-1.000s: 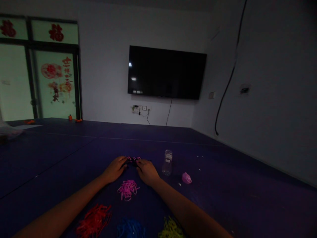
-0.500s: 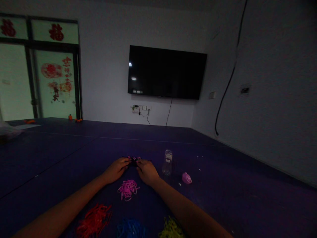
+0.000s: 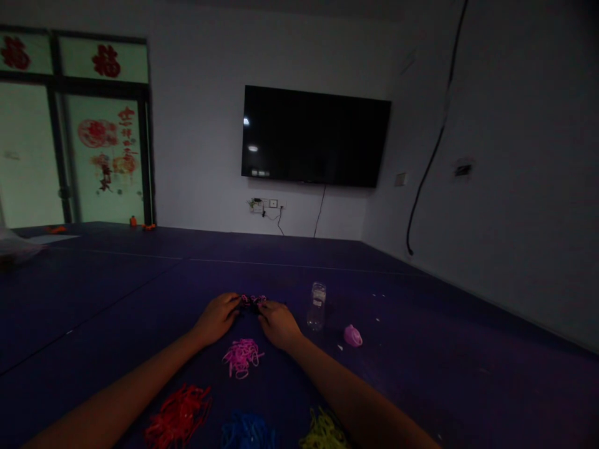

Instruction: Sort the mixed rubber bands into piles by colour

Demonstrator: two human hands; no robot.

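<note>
My left hand and my right hand meet at a small dark piece with pink loops on the purple surface. The fingertips of each hand are closed on one side of it, the left hand on its left end and the right hand on its right. The exact form of the piece is too dark and small to make out. Just in front of my hands lies a loose pile of pink bands. A clear plastic bottle is to the right of my right hand.
Nearest me are piles of red bands, blue bands and yellow-green bands. A crumpled pink item lies right of the bottle, near small white scraps. Beyond the purple surface, a television hangs on the wall.
The fingers of my left hand have shifted slightly upward, and a bit more of the pink loops shows between the hands. My right hand has hardly moved.
</note>
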